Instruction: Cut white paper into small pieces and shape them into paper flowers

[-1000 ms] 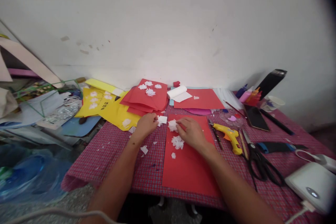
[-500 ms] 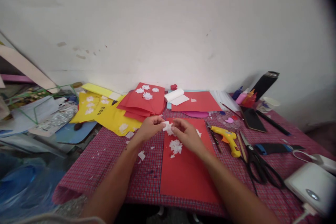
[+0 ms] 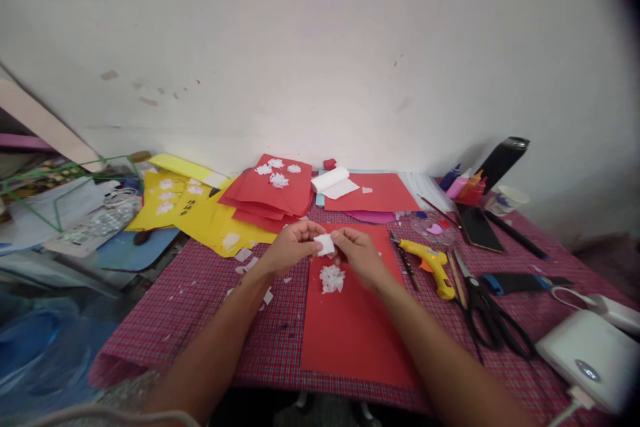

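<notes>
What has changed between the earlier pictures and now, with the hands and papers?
The left hand moved right, over the near red sheet, bringing its white paper to the fingers of the right hand. The white flower on that sheet, the glue gun and the scissors stayed.

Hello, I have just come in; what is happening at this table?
A person holds a small white paper piece between the left hand and the right hand, above a red sheet. A ruffled white paper flower lies on that sheet, just nearer the person. Farther back, a red stack carries four similar flowers. The yellow glue gun and black scissors lie to the right.
</notes>
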Tool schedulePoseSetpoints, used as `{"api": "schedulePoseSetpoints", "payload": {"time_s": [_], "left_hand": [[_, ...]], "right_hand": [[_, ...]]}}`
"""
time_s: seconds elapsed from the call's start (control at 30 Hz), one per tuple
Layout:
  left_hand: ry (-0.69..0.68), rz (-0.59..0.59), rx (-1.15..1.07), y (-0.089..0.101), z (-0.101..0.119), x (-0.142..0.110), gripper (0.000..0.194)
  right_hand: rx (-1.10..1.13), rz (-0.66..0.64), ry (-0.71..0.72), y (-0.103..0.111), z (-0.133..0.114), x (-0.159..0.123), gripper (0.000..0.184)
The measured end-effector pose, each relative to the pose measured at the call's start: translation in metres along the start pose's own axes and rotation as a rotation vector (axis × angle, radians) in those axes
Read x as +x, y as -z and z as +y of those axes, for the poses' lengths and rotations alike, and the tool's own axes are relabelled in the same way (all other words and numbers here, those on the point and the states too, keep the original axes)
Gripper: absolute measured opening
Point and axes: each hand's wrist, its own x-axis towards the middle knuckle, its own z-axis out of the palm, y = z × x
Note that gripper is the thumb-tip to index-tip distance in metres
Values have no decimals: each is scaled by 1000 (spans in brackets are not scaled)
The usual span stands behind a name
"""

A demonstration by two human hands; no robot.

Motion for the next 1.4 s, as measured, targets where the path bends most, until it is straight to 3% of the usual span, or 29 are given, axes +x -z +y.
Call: {"api": "schedulePoseSetpoints", "payload": {"time_s": [0.13,0.33,0.5,0.7,0.8,1.0,1.1,1.4], "left_hand": [[-1,18,-8,1,-4,1,33],[-18,33,-35,-1,-6,2,30],[-8,-7,-47,-2,-2,0,28],[-28,63,-64,-1,-2,0,29],[-108,100,16,-1,-4,0,23],[-336,40,354,-4,-7,-2,25],[-422,66,490,-5,-4,-3,15],[-369,93,459,-7,0,-3,5]], "right_hand": [[6,24,27,2,-2,0,39],[-60,-55,7,0,-3,-3,33],[30,-53,-44,1,0,0,32],[88,24,-28,3,3,3,32],[112,56,-33,3,3,3,32],[144,74,-58,3,3,4,31],[136,77,-67,3,2,3,30],[151,65,-97,1,3,3,30]]}}
